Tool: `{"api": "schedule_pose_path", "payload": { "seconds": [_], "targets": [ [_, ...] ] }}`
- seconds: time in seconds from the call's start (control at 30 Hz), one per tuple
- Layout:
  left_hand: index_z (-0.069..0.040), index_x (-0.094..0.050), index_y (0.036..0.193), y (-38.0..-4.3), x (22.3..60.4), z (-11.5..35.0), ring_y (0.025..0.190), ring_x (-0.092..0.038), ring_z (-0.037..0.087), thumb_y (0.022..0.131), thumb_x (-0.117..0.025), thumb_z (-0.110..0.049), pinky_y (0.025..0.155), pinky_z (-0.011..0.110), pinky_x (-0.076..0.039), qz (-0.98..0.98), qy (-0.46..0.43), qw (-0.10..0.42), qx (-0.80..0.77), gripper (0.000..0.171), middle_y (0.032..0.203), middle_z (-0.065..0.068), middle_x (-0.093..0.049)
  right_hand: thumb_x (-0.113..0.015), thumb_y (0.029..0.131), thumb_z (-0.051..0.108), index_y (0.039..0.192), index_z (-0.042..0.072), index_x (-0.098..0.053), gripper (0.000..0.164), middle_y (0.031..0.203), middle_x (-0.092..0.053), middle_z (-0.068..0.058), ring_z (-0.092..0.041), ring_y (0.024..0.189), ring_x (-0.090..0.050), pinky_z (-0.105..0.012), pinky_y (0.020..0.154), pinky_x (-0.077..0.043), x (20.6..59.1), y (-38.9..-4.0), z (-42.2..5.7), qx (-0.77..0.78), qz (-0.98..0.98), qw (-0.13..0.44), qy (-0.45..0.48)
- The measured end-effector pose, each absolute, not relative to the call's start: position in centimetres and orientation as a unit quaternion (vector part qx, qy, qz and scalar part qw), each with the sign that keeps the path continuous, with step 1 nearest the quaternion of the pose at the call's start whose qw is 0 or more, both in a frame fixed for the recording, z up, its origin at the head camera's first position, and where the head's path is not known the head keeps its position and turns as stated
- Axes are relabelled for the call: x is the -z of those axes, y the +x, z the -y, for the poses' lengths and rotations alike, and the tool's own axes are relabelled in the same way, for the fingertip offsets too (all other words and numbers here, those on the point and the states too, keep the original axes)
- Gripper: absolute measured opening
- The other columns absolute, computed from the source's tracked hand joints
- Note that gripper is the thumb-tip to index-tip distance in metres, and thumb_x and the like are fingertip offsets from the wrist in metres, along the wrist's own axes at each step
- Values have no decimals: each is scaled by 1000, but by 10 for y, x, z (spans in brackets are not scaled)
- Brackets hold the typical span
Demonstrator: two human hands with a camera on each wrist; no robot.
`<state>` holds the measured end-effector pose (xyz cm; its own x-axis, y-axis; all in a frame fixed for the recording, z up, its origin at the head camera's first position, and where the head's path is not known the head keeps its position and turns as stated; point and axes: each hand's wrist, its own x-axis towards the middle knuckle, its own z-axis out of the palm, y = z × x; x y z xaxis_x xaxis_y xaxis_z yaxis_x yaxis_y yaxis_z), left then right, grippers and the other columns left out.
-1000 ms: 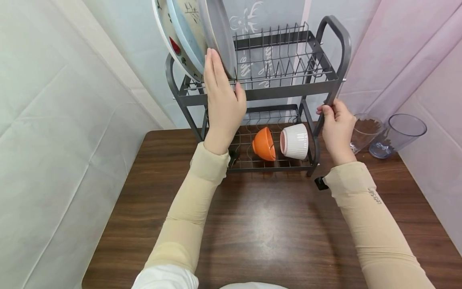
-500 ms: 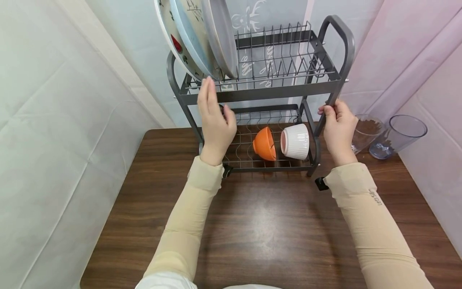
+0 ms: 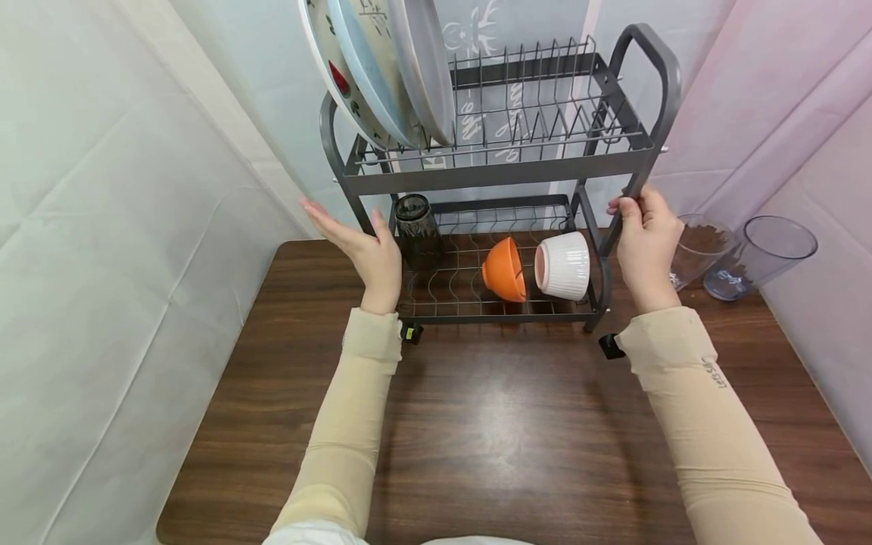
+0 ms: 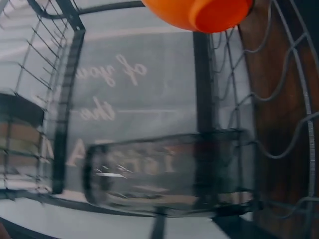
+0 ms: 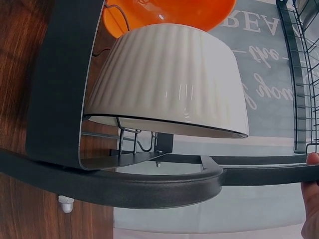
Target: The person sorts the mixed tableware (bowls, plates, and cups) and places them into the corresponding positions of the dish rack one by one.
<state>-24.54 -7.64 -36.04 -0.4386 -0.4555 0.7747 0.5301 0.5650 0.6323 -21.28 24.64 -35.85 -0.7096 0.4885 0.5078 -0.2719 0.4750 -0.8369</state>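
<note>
A two-tier dark grey dish rack [image 3: 504, 172] stands on the table. My right hand [image 3: 647, 242] grips its right upright with curled fingers. To the left of the rack, my left hand [image 3: 368, 253] is held with fingers spread and holds nothing; it is close to the left upright. Several plates [image 3: 425, 76] stand on edge at the left of the upper tier. On the lower tier are a dark clear glass [image 3: 418, 227], an orange bowl [image 3: 504, 270] and a white ribbed bowl [image 3: 565, 265], both bowls tipped on their sides. The left wrist view shows the glass [image 4: 164, 172] blurred.
Two clear glasses, a brownish one [image 3: 698, 246] and a bluish one [image 3: 756, 253], stand right of the rack, behind my right hand. Pale wall coverings [image 3: 123, 189] rise at the sides and back. The brown wooden table [image 3: 497, 409] extends in front of the rack.
My left hand has come off the plates, moved down and left, and spread its fingers beside the rack. The dark glass is now uncovered. My right hand keeps its grip on the upright.
</note>
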Motion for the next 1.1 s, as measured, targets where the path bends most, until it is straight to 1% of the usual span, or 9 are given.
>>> {"api": "schedule_pose_path", "payload": {
  "seconds": [0.1,0.2,0.33,0.4,0.53,0.67,0.83,0.97,1.1],
  "targets": [
    [1,10,138,-249,370,81,136,-10,17,93,-38,-26,109,24,-20,714,1,435,548,71,146,14,6,-52,86,29,89,17,-65,18,76,-64,15,3,74,-58,-10,68,-42,360,-211,-247,-518,771,364,-74],
    [-9,5,141,-252,379,82,134,-18,15,94,-31,-29,104,23,-28,728,34,349,589,63,147,7,-1,-53,86,26,94,14,-66,20,83,-67,10,2,80,-60,-11,74,-44,364,-207,-248,-546,759,345,-81],
    [-13,-9,141,-253,387,84,130,-26,14,95,-27,-34,104,29,-29,756,55,306,576,54,143,5,-17,-55,86,18,103,8,-64,22,95,-67,3,3,84,-59,-11,77,-45,373,-192,-245,-569,745,335,-99],
    [-14,-13,140,-252,389,85,129,-29,14,94,-26,-36,104,31,-29,766,59,298,566,52,141,6,-22,-56,85,16,105,7,-64,23,99,-67,-1,3,84,-58,-10,77,-44,377,-184,-244,-571,739,341,-105],
    [-10,-19,137,-252,392,85,117,-43,16,95,-26,-35,98,31,-34,768,50,296,566,50,133,9,-32,-57,84,14,104,6,-64,23,99,-67,-1,2,86,-59,-9,77,-44,388,-174,-249,-588,719,353,-108],
    [-4,-34,125,-254,397,87,96,-52,26,95,-28,-32,86,29,-41,758,37,311,572,42,119,13,-38,-58,84,13,104,8,-63,21,94,-67,5,-1,86,-60,-9,76,-43,407,-170,-260,-601,700,362,-134],
    [0,-43,104,-256,404,89,82,-46,28,94,-28,-32,76,25,-40,762,32,316,565,37,104,14,-39,-60,80,6,105,5,-57,25,91,-63,4,-5,86,-58,-12,76,-43,433,-165,-275,-637,639,372,-219],
    [1,-42,95,-258,407,90,78,-37,20,92,-29,-33,73,26,-33,771,31,320,549,37,92,8,-36,-63,76,3,112,4,-46,40,97,-54,2,-10,93,-53,-20,88,-41,445,-162,-289,-676,576,364,-281],
    [1,-39,90,-261,411,90,74,-33,19,89,-28,-38,69,26,-29,771,23,326,547,41,83,1,-30,-65,74,7,117,8,-41,49,103,-45,5,-8,99,-47,-24,96,-36,458,-164,-304,-654,587,344,-331]
  ]
}}
